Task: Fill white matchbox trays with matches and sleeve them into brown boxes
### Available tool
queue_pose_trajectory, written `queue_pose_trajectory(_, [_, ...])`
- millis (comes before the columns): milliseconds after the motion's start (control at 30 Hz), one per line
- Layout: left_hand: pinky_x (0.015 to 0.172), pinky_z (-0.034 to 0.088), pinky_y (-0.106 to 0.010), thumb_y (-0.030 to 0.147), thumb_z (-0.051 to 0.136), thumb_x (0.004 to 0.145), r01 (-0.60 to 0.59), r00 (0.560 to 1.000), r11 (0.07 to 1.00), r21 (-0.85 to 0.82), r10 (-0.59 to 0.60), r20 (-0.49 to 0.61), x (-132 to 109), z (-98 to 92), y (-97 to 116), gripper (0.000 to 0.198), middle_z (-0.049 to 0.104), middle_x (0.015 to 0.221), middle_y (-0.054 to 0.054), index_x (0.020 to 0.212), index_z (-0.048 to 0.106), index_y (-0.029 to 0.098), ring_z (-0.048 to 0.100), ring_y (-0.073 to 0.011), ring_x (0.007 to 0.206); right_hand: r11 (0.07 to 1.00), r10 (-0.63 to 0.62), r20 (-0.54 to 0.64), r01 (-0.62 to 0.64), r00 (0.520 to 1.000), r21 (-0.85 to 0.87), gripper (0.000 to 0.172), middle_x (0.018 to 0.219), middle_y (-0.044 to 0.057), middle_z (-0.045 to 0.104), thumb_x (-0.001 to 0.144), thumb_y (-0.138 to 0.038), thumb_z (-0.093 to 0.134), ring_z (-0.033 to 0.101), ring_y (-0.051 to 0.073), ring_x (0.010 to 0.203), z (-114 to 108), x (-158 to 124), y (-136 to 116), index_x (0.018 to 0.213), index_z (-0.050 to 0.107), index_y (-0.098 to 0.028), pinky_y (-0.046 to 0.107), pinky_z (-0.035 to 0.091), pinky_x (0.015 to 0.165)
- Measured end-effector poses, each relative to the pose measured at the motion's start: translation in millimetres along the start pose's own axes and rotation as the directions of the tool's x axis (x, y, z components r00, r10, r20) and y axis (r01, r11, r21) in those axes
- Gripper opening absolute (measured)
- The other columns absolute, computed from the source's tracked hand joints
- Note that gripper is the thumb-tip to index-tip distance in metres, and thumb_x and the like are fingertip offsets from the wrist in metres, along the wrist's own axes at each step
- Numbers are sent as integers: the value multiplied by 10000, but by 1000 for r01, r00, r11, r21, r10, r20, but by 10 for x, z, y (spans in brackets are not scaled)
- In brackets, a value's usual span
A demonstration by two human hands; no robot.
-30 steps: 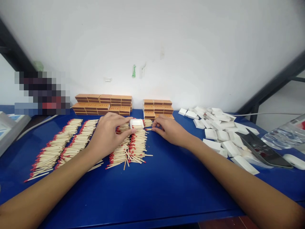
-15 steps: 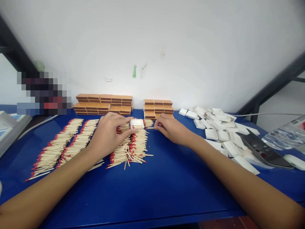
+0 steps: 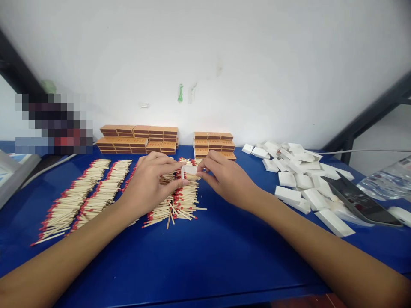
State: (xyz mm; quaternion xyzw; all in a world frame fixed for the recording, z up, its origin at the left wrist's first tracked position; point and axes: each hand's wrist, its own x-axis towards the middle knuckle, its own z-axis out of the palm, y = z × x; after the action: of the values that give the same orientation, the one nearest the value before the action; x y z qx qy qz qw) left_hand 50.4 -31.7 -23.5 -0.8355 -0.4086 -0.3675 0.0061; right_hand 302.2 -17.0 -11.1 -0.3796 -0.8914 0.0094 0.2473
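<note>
A small white matchbox tray (image 3: 189,170) is held between both hands above a pile of red-tipped matches (image 3: 175,199) on the blue table (image 3: 205,252). My left hand (image 3: 150,182) grips the tray's left end with thumb and fingers curled. My right hand (image 3: 224,177) pinches its right end, fingers closed. More matches (image 3: 83,194) lie in two long rows to the left of my left hand.
Orange matchboxes (image 3: 138,140) are stacked in two groups (image 3: 213,143) along the white wall. A heap of white trays (image 3: 298,171) lies at the right, beside a dark phone (image 3: 358,194) and a clear plastic bag (image 3: 387,179). A grey device edge (image 3: 13,175) sits far left.
The white tray was lifted off the match pile and tipped toward me. My right hand moved left from the loose matches and took hold of the tray's right end.
</note>
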Motion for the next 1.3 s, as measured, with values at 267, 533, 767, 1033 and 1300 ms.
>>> queue_pose_trajectory(267, [969, 487, -473, 598, 797, 923, 108, 993, 993, 56, -105, -57, 36, -55, -36, 466, 822, 1077, -76, 1223, 825, 242, 673, -304, 1058, 996, 86, 64, -88, 994, 18, 129, 1098, 99, 641, 1064, -206, 581, 638, 220, 924, 86, 26, 365, 1122, 695, -187, 346, 475, 837])
queue_pose_trajectory(533, [978, 479, -454, 530, 812, 934, 129, 991, 987, 97, -126, -41, 35, -46, -60, 420, 814, 1081, -74, 1234, 817, 236, 677, -297, 1081, 991, 124, 140, -131, 982, 41, 137, 1129, 103, 634, 1039, -182, 627, 636, 215, 930, 145, 14, 460, 1137, 722, -189, 340, 490, 836])
queue_pose_trajectory(767, [976, 479, -457, 498, 838, 918, 127, 992, 987, 98, -124, -33, 26, -36, -70, 415, 814, 1086, -71, 1238, 817, 234, 680, -303, 1094, 989, 140, 132, -144, 981, 23, 54, 1075, 93, 650, 1030, -194, 653, 625, 213, 921, 132, 26, 450, 1006, 699, -177, 334, 470, 826])
queue_pose_trajectory(1033, [974, 473, -451, 515, 817, 931, 108, 994, 991, 78, -106, -33, 21, -29, -81, 394, 817, 1082, -79, 1210, 830, 237, 679, -304, 1074, 985, 170, 188, -173, 967, 3, 85, 1049, 89, 640, 1057, -185, 592, 606, 212, 886, 106, 41, 449, 994, 649, -179, 336, 450, 797])
queue_pose_trajectory(1300, [984, 487, -474, 460, 876, 886, 84, 996, 994, 70, -83, -20, 14, -7, -68, 380, 822, 1110, -67, 1204, 835, 256, 666, -310, 1083, 995, 73, -52, -69, 996, 73, 89, 1048, 74, 634, 1063, -205, 583, 594, 193, 849, -50, 37, 288, 990, 632, -194, 332, 450, 767])
